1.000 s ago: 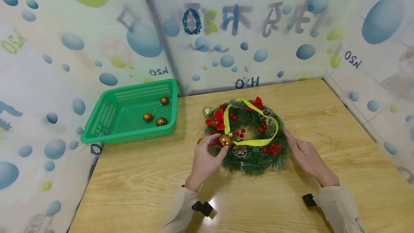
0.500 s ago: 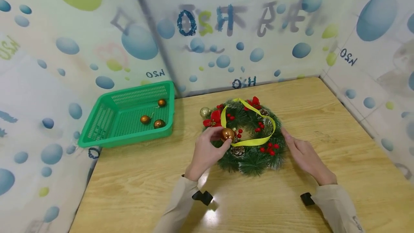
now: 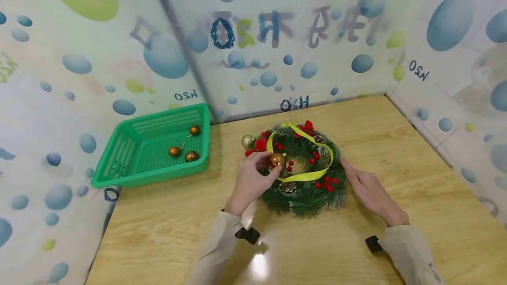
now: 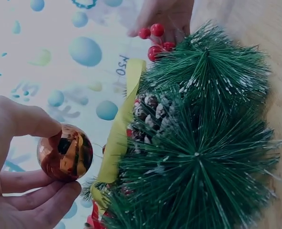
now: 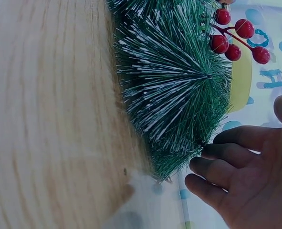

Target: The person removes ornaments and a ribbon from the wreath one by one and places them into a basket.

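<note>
On the tabletop (image 3: 158,232), a green wreath (image 3: 309,208) lies flat between the person's two hands. The left hand (image 3: 251,184) holds a shiny copper ball (image 3: 277,160) over the wreath's left side, its grip pinching the ball between thumb and fingers; the left wrist view shows a small gap between the ball and the needles. The right hand (image 3: 372,192) rests along the wreath's right edge, its grip spread and holding nothing.

A yellow ribbon (image 3: 305,176) loops over the wreath and stands up beside the ball, partly in front of a pinecone (image 3: 287,188) in the left wrist view. Red berries (image 3: 327,184) stick up at the wreath's front right. The left hand hides part of the wreath's left side, close by a red flower (image 3: 260,145); a second flower (image 3: 308,129) sits at the back. A gold ball (image 3: 247,141) is at the wreath's back left edge.

Well to the left, a green basket (image 3: 150,179) holds three more copper-coloured balls (image 3: 192,156), apart from one another. A patterned wall (image 3: 325,82) rises behind the tabletop. A small black block (image 3: 247,235) sits at the left cuff, another (image 3: 373,244) at the right.
</note>
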Demonstrator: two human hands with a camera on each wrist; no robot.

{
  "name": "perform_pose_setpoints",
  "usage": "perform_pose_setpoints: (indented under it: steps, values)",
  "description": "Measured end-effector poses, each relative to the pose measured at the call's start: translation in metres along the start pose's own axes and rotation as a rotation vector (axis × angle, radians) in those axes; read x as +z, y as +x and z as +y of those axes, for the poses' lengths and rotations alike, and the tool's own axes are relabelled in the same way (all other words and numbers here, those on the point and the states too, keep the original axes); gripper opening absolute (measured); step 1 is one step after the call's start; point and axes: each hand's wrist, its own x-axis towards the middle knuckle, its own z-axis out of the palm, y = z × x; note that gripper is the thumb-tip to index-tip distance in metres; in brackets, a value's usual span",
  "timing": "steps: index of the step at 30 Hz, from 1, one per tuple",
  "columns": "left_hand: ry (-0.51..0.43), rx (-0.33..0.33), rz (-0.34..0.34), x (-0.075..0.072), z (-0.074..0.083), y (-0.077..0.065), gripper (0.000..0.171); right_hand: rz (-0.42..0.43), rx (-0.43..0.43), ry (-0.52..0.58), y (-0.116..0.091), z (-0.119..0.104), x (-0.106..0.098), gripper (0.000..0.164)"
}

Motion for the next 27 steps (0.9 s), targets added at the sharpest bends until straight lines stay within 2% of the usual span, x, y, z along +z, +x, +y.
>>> perform_pose_setpoints:
  steps: [7, 12, 19, 22, 27]
  values:
    - [-0.054, 0.017, 0.076, -0.010, -0.005, -0.003, 0.040, -0.012, 0.006, -0.006, 0.000, -0.003, 0.000, 0.054]
    - [-0.091, -0.006, 0.122, -0.021, -0.009, -0.005, 0.038, -0.026, 0.020, -0.022, -0.004, -0.003, 0.000, 0.054]
    - [-0.114, 0.057, 0.245, -0.047, -0.019, -0.004, 0.034, -0.019, 0.013, -0.029, -0.002, -0.002, 0.002, 0.055]
    - [-0.109, 0.062, 0.293, -0.057, -0.023, -0.004, 0.035, -0.015, 0.013, -0.032, -0.003, -0.002, 0.001, 0.055]
    - [-0.091, 0.033, 0.318, -0.072, -0.027, -0.007, 0.037, -0.005, 0.012, -0.044, -0.003, -0.003, 0.001, 0.054]
